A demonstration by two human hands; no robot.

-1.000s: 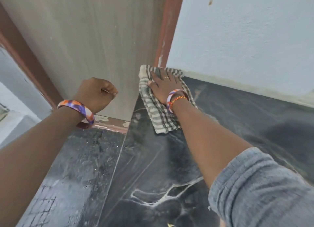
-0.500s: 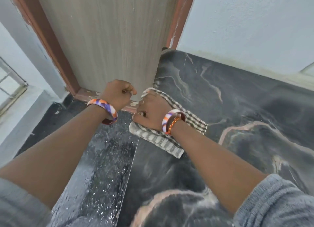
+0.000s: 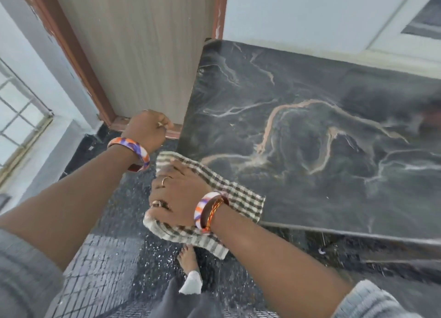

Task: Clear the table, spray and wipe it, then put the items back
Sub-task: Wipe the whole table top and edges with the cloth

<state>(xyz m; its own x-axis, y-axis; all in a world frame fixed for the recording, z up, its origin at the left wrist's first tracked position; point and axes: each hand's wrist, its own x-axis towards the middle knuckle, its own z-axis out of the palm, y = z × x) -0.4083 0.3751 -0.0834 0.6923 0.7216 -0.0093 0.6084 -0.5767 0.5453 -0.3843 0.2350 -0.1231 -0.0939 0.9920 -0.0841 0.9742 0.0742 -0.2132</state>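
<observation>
The counter (image 3: 310, 139) is a dark marble slab veined in white and tan, set into a corner — a pale wall (image 3: 298, 10) behind it and a wood-grain door (image 3: 143, 50) in a reddish-brown frame at its left edge. At the slab's near left corner lies the checked cloth (image 3: 241, 198), part on the marble, part hanging over the edge. The right hand (image 3: 176, 193) curls over the cloth's bunched left end, gripping it. The left hand (image 3: 148, 129) is a closed fist holding nothing, near the door's foot. Below — a speckled dark floor (image 3: 124, 222), a bare foot (image 3: 188, 258), and a barred window (image 3: 19, 117) at far left.
</observation>
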